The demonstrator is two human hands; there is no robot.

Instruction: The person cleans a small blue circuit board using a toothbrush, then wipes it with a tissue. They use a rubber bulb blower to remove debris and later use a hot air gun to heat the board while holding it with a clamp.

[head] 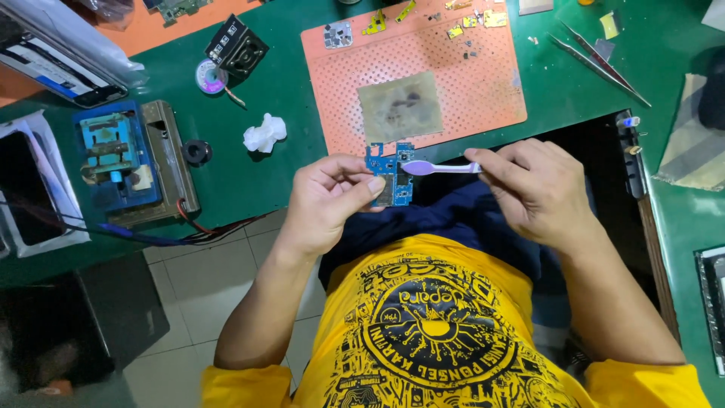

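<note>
Just below the orange mat (498, 91), off the surface edge: left hand (332, 200) fingers pinch blue circuit board (393, 175); right hand (540, 189) fingers pinch a pale brush (438, 168), head touching the board. Brushing seemingly underway; board bare, reassembly apparently left.

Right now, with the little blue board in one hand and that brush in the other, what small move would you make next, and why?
Probably a short stroke of the brush across the board. The left hand pinches the blue circuit board by its edge, and the right hand holds the pale purple toothbrush with its head already lying on the board's upper part.
</note>
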